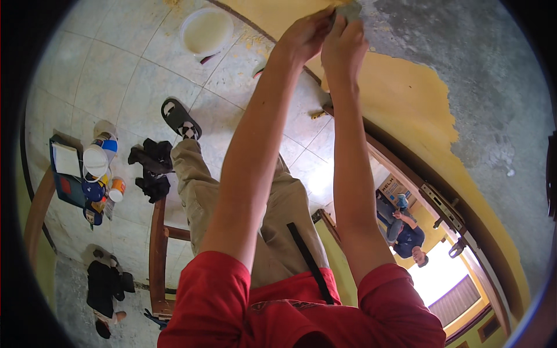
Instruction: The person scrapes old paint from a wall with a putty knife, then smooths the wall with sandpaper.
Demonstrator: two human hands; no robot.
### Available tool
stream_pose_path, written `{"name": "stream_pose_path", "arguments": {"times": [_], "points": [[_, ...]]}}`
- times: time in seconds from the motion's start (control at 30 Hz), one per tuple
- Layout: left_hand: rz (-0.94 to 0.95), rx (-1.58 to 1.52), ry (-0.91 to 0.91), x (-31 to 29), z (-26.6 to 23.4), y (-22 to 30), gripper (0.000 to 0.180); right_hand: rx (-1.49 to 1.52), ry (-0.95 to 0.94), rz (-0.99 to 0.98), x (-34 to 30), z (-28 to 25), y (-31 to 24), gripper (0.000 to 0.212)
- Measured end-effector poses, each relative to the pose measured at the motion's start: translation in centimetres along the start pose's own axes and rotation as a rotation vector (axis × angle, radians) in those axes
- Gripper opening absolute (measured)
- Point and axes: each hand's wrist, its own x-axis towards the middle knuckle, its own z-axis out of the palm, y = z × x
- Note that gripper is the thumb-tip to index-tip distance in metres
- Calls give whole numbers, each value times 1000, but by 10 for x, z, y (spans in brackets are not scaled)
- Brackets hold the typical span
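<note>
Both my arms reach up to a wall [406, 87] whose yellow paint is stripped in a ragged patch of bare grey. My right hand [345, 49] is closed around a small grey piece [349, 10] at the picture's upper edge, against the wall. Beside it, my left hand [307, 36] is also closed, its fingertips meeting the same grey piece. Its exact kind cannot be made out, since the fingers cover much of it. Yellow paint flakes [255, 43] lie on the tiles below the wall.
On the tiled floor stands a white bucket [206, 32] of cloudy liquid. Containers [97, 162], an orange-white tub [116, 189] and black cloth [152, 168] lie to the left. A wooden door frame [406, 168] borders the wall; a person [409, 235] sits beyond it. Another person [104, 290] is lower left.
</note>
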Motion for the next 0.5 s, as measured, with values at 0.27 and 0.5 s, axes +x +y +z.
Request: {"name": "stream_pose_path", "arguments": {"times": [0.27, 0.5], "points": [[-358, 1132, 742, -235, -81, 7, 56, 354, -562, 348, -49, -5, 47, 20], [227, 1463, 1240, -487, -139, 25, 19, 541, -49, 456, -47, 75, 63, 19]]}}
